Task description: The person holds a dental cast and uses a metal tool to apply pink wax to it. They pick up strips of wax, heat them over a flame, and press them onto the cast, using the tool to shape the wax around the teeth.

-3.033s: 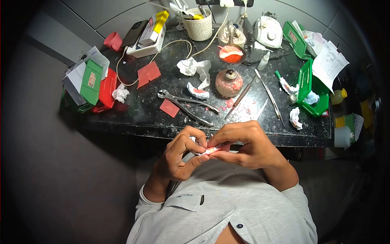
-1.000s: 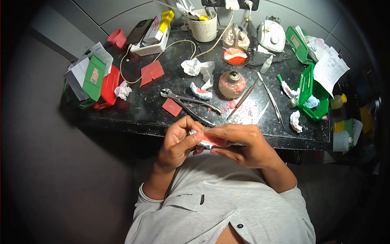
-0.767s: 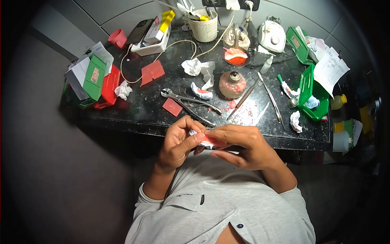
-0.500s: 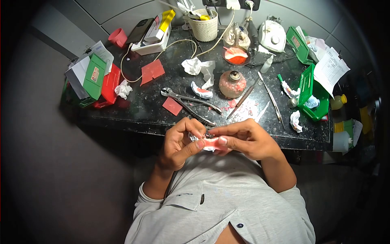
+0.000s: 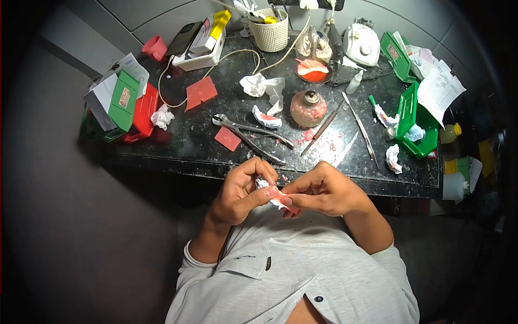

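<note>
My left hand (image 5: pixel 243 195) is closed on a white plaster dental cast (image 5: pixel 262 183) with pink wax (image 5: pixel 278 198) along it, held just off the bench's front edge, over my lap. The left thumb presses on the wax. From the other side my right hand (image 5: pixel 330 195) pinches the wax-covered end between thumb and fingers. Fingers hide much of the cast. Beyond the hands lie large pliers (image 5: pixel 251 129), a square pink wax sheet (image 5: pixel 227 139) and another plaster cast with pink wax (image 5: pixel 266 117).
A spirit burner (image 5: pixel 308 109) stands mid-bench, beside a brown-handled tool (image 5: pixel 319 133) and a long metal instrument (image 5: pixel 360 128). Green boxes (image 5: pixel 422 127) with papers are at right. A red box (image 5: pixel 143 120) is at left. Behind stands a white basket (image 5: pixel 270 36) of tools.
The waxed cast has turned, its right end now pointing down toward my lap. My right fingers have shifted lower along the wax. The bench items look unmoved.
</note>
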`<action>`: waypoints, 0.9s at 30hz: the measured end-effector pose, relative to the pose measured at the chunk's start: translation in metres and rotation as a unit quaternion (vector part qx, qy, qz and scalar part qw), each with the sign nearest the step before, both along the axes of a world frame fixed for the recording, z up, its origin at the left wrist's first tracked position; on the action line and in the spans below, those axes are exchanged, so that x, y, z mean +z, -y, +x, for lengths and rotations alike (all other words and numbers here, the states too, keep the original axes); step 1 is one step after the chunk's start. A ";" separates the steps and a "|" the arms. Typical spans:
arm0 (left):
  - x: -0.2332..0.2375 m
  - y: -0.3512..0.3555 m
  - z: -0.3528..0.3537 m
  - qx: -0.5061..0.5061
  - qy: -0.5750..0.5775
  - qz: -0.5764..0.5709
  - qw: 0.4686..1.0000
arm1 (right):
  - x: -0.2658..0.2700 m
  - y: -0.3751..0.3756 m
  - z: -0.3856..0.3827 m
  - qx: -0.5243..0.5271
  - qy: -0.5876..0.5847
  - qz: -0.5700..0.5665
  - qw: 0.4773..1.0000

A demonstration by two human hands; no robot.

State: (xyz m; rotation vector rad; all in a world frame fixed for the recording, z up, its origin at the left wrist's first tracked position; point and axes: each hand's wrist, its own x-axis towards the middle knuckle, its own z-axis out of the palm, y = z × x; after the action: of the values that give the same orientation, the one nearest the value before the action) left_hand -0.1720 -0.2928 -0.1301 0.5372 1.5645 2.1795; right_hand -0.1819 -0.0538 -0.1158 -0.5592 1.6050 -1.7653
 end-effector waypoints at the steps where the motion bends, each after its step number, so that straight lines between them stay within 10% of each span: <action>1: 0.000 0.000 0.000 -0.002 0.013 -0.001 1.000 | 0.000 0.001 0.000 0.001 0.000 0.002 1.000; 27: -0.001 -0.001 -0.002 0.027 0.012 -0.006 1.000 | -0.010 0.009 -0.002 -0.027 0.022 0.003 0.999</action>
State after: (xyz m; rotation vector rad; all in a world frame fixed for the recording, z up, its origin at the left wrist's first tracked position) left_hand -0.1738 -0.2923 -0.1309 0.4684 1.5959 2.2059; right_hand -0.1839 -0.0626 -0.1260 -0.4746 1.6073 -1.7992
